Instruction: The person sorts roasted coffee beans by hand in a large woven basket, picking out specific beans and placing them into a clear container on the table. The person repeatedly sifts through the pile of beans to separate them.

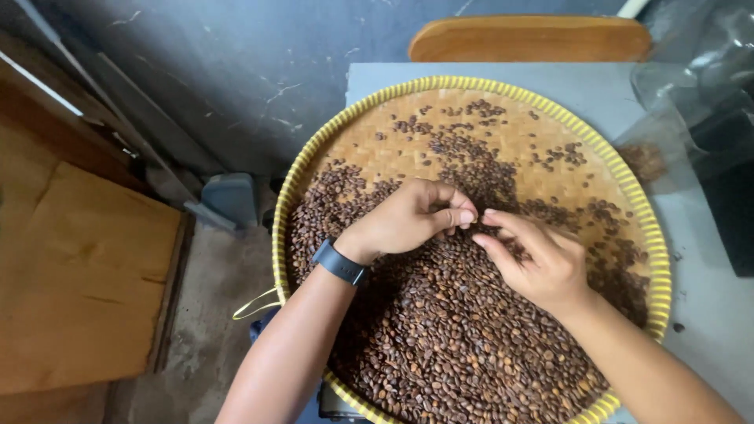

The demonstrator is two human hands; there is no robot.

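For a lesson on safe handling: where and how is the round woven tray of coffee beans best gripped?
Probably by the yellow rim of the woven tray, two hands on opposite sides, kept level: it is wide, shallow and heaped with loose coffee beans.

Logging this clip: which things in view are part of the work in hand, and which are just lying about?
In use:
left hand, fingers pinched over the beans
right hand, fingertips meeting the left
dark roasted beans
round woven tray with yellow rim

Lying about:
clear plastic bag
wooden chair back
grey table
brown board
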